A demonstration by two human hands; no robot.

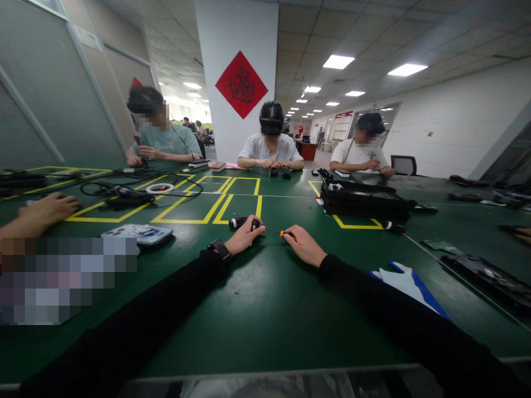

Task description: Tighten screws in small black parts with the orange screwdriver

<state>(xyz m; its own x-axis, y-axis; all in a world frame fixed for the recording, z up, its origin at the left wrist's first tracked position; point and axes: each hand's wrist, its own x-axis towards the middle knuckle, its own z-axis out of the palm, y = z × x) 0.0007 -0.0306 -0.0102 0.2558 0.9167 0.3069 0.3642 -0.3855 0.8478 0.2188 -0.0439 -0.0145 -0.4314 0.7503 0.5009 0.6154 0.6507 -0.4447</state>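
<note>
My left hand (245,236) rests on the green table (265,309) and grips a small black cylindrical part (240,223) that lies on its side. My right hand (304,245) holds a thin screwdriver with an orange handle (285,234), its shaft pointing left at the black part. Both arms are in black sleeves, and a dark watch (219,247) sits on my left wrist. The screwdriver tip is hidden behind my left fingers.
A black tool case (365,200) lies right of centre on yellow floor-style markings (215,207). Cables and a tape roll (160,188) lie at left, a phone-like device (139,233) nearer. Three people sit across the table. A co-worker's hand (45,210) rests at left. White and blue gloves (409,282) lie at right.
</note>
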